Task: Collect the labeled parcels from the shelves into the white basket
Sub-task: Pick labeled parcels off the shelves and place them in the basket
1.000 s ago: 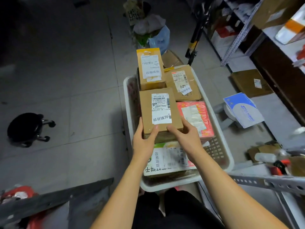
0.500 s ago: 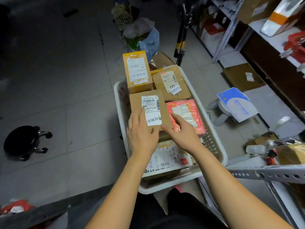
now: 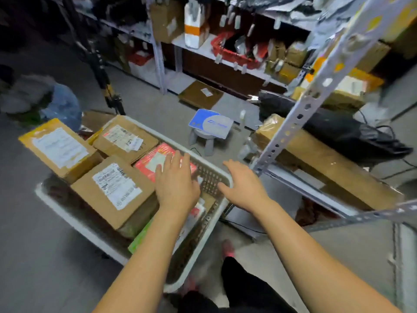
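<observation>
**Desk:** What are the hands doing on your feed?

**Me:** I am holding the left hand (image 3: 176,184) flat, fingers straight and close together, carrying nothing. It is hovering over the white basket (image 3: 211,180), its fingertips lying across the red parcel (image 3: 151,162). I cannot tell whether it is pressing on it. The right hand (image 3: 243,186) is spreading wide, also carrying nothing, just outside the basket's rim at three o'clock of the left hand.

**Desk:** And the parcels?

**Me:** They are sitting in the basket. A labelled brown box (image 3: 112,190) is lying at nine o'clock of my left hand, with a green-and-white packet (image 3: 140,240) showing under its near edge. A flat brown box (image 3: 125,138) is lying at eleven o'clock, just beside the red parcel. A yellow-taped box (image 3: 58,150) is sitting at ten o'clock.

**Desk:** What is standing around it?

**Me:** A grey shelf upright (image 3: 316,93) is rising at two o'clock of my right hand, with a long brown carton (image 3: 316,159) lying on the low shelf behind it. A small stool (image 3: 203,143) is standing on the floor at twelve o'clock, carrying a blue-and-white envelope (image 3: 212,124).
</observation>
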